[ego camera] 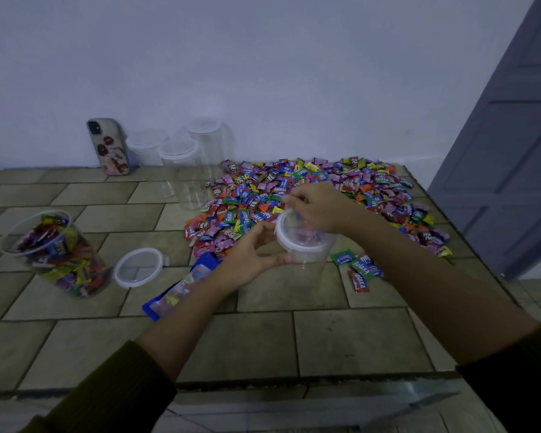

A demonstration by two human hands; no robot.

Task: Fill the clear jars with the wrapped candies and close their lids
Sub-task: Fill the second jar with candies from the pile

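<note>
Clear jar point(306, 250) is held above the middle of the tiled table point(263, 339), just in front of the big pile of wrapped candies point(325, 185). Whether its bottom touches the table cannot be told. The jar is gripped at its left side, under the rim, by the left hand point(250, 254), with thumb and fingers curled around it. The white lid point(289, 228) sits on the jar, and the right hand point(319, 207) is laid over it, its fingers bent and pinching the far edge of the lid. Some candies are seen through the lid.

At the left a second jar point(57, 254), full of candies and with no lid on it, is standing. A loose lid point(138, 267) lies beside it, and a blue bag point(178, 289) lies near. Empty jars point(181, 157) with lids and a phone point(110, 146) are placed by the wall.
</note>
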